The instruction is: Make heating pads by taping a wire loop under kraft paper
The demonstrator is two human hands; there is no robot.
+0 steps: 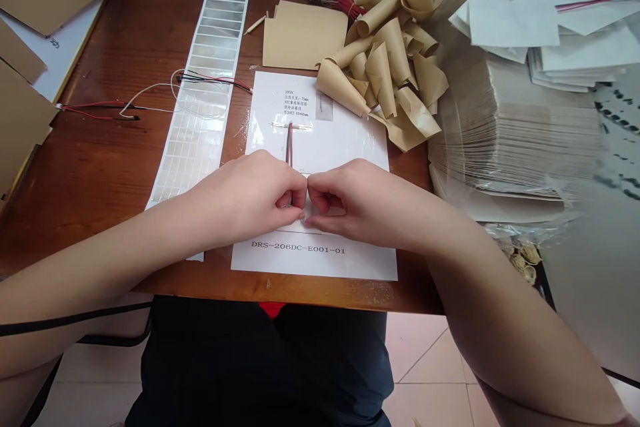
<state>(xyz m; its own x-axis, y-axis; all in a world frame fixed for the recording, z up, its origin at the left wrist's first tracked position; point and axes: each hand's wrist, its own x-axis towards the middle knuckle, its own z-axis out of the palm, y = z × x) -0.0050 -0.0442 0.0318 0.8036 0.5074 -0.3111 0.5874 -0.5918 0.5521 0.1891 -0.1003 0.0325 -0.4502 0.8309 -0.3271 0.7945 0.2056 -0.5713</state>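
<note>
Both hands meet over a printed white sheet (345, 260) marked DRS-206DC-E001-01. My left hand (265, 190) is closed in a pinch, its fingertips against those of my right hand (350, 200), which is pinched too. Whatever lies between the fingertips is hidden or too small to make out. Thin red and dark wires (290, 143) run down the sheet from a taped strip (293, 125) and pass under my left hand. Above the strip are printed lines of text and a small picture (324, 107).
Left of the sheet lies a long strip of silvery labels (210, 47), with loose wires (210, 78) across it. Curled brown paper pieces (390, 67) and a brown card stack (305, 37) lie behind. At right stands a plastic-wrapped stack of sheets (515, 127), topped by white papers (515, 20).
</note>
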